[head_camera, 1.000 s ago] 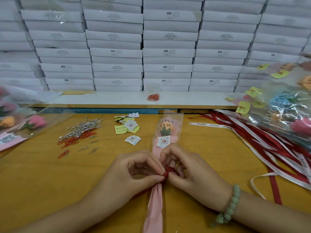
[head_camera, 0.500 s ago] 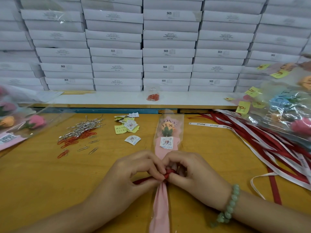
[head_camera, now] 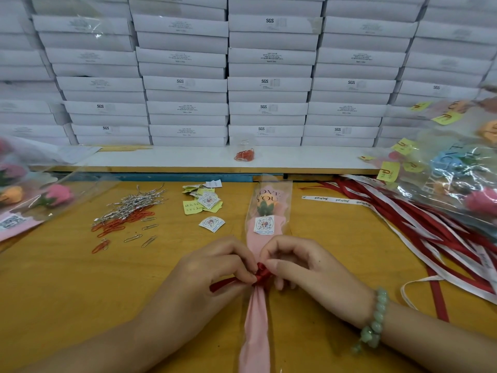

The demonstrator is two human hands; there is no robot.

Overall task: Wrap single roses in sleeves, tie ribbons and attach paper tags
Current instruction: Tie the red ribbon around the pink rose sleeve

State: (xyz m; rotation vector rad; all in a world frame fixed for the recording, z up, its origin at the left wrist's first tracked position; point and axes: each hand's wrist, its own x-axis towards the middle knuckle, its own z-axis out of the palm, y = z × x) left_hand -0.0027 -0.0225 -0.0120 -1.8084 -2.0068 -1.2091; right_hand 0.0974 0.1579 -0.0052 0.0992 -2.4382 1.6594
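Now a red tail of the ribbon (head_camera: 261, 274) is seen drawn out to the left beneath the left hand (head_camera: 215, 267), where a second ago hardly any of it was shown. The knot is bunched tighter and stands clearer between the fingertips. The sleeve (head_camera: 256, 316) is left almost where it was, laid lengthwise on the surface (head_camera: 67, 286) with its wide mouth away from the person. The tying step is judged to be in hand and near its end: the knot is being cinched at the sleeve's waist, and no bow is yet formed. A tag (head_camera: 264, 225) is already seen on the sleeve, just below the rose (head_camera: 265, 206).

The ribbon is pinched at the knot by thumb and forefinger of the left hand. The right hand (head_camera: 304, 267) is curled, and the knot's other side is pinched by its thumb and forefinger.

The ribbon is narrow, flat and satiny, so slipping may be expected unless tension is held. The sleeve is made of clear, glossy film, tapered from mouth to gathered waist, and is lined with matte pink paper, crumpled into soft folds below the knot. The rose is small and orange, with a green calyx. The tag is a white square with a round print. Thin wire clips (head_camera: 126, 214), silver and red, are heaped at the left, and long red and white ribbons (head_camera: 430, 230) are spread at the right.
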